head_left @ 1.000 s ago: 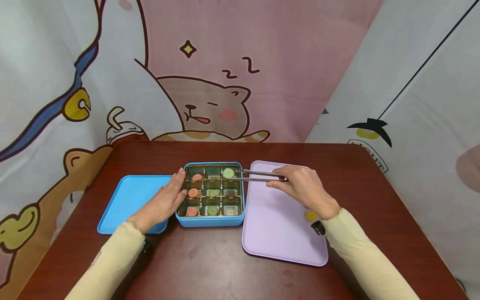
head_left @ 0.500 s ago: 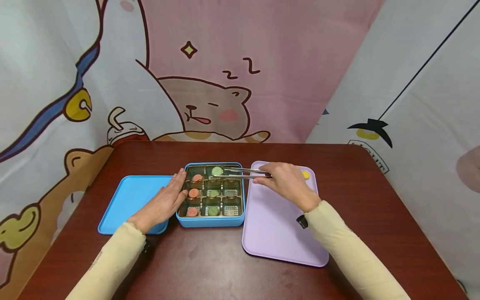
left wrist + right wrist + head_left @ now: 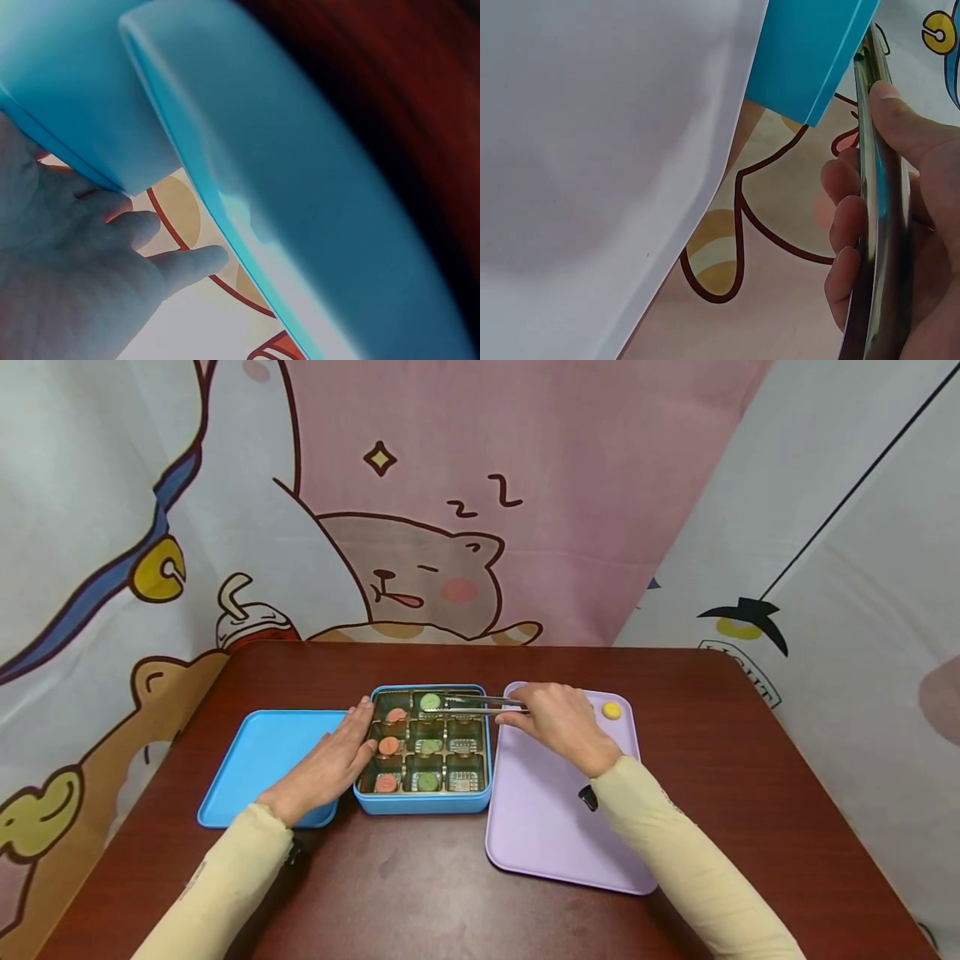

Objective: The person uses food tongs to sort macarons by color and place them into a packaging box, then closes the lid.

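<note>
A blue box [image 3: 420, 805] holds a gold-toned insert with rows of compartments. My left hand [image 3: 318, 777] rests against its left side, fingers straight; in the left wrist view the fingers lie along the blue wall. With my right hand [image 3: 562, 727] I grip metal tongs [image 3: 487, 712], seen along their length in the right wrist view. Between the tong tips is a pale green disc [image 3: 431, 702], at the back middle compartment. Orange discs [image 3: 388, 746] lie in the left column. Further green discs [image 3: 428, 782] lie in the middle and front compartments of the middle column.
A lilac tray [image 3: 547, 839] stands right of the box, with a yellow disc [image 3: 612, 710] near its back right corner. Left of the box, partly under my left hand, lies a blue lid [image 3: 258, 768]. A printed cloth [image 3: 585, 527] hangs behind the brown table [image 3: 405, 893].
My right hand has carried the tongs and green disc left, from the back right compartment to the back middle one. The back yellow disc is uncovered; another further forward is hidden by my sleeve.
</note>
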### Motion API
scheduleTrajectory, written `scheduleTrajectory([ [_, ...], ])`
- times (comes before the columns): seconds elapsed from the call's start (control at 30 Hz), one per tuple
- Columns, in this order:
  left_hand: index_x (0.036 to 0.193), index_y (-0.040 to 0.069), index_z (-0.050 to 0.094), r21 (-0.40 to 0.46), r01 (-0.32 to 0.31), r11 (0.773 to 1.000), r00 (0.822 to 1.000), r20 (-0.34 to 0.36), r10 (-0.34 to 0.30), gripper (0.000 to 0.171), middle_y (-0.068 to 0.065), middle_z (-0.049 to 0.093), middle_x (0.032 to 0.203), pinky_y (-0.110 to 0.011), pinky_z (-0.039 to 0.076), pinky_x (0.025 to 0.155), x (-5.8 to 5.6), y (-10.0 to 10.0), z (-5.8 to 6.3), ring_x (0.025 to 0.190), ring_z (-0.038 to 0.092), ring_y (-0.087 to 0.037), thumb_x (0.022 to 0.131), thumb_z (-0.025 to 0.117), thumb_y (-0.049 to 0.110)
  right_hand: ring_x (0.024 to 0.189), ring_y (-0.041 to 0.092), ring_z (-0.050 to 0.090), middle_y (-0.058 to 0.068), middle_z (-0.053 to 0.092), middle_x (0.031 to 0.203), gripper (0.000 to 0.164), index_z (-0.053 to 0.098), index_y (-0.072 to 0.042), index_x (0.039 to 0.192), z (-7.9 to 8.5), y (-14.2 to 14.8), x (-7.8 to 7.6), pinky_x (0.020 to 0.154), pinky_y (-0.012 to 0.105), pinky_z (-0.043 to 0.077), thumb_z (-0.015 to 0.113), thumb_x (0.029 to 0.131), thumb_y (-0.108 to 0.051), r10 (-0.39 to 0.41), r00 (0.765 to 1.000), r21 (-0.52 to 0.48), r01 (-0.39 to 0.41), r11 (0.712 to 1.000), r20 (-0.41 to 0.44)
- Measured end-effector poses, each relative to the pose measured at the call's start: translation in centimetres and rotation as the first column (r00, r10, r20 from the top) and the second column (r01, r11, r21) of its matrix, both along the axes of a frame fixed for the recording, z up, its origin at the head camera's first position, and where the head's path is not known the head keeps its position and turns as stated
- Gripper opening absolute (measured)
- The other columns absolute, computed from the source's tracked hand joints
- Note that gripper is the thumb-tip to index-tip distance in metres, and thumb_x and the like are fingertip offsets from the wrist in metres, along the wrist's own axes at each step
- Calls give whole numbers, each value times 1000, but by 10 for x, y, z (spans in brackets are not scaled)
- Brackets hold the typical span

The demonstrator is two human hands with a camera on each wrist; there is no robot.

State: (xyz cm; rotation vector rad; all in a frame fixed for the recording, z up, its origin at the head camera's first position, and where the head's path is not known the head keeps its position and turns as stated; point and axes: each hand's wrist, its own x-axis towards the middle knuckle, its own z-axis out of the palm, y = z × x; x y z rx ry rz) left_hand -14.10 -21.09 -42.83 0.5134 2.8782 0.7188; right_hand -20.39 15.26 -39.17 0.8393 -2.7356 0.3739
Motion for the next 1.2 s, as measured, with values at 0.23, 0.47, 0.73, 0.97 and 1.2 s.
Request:
scheduleTrajectory([
  [0.23, 166, 1, 8, 1, 4, 1000, 1000, 5, -4, 66, -19, 4, 172, -74, 19, 115, 0, 0, -1, 157, 9, -42, 114, 37, 30, 54, 13, 52, -12, 53, 61, 28, 76, -20, 92, 0, -2, 1, 46, 37, 42, 81, 88, -47, -19, 1000, 12, 19, 1000, 10],
  [0.47, 166, 1, 8, -3, 6, 1000, 1000, 5, -6, 66, -19, 4, 172, -74, 18, 115, -1, 1, 0, 157, 8, -42, 114, 37, 30, 51, 13, 50, -11, 53, 60, 28, 77, -18, 95, 2, -4, 0, 43, 35, 39, 82, 88, -45, -31, 999, 24, 30, 999, 18],
  [0.73, 166, 2, 7, -4, 6, 1000, 1000, 11, -5, 66, -19, 4, 173, -74, 18, 116, 1, 1, 0, 157, 7, -42, 115, 37, 30, 53, 13, 52, -9, 63, 67, 30, 79, -18, 100, 6, -4, 1, 43, 34, 39, 83, 87, -45, -38, 999, 38, 37, 999, 24],
  [0.97, 166, 2, 6, 0, -3, 1000, 1000, 13, 3, 67, -18, 3, 173, -74, 18, 116, 1, 1, 1, 157, 7, -42, 115, 37, 32, 55, 13, 52, -12, 57, 63, 28, 78, -21, 97, 6, -2, 2, 45, 36, 40, 82, 87, -47, -45, 999, 28, 44, 999, 23],
  [1.2, 166, 1, 7, -8, -7, 1000, 1000, 9, 7, 67, -19, 4, 172, -74, 19, 116, 1, 1, 2, 157, 8, -42, 114, 38, 31, 56, 14, 54, -12, 57, 65, 29, 80, -22, 98, 16, 7, 8, 45, 37, 42, 84, 85, -48, -56, 998, -35, 56, 998, -4],
])
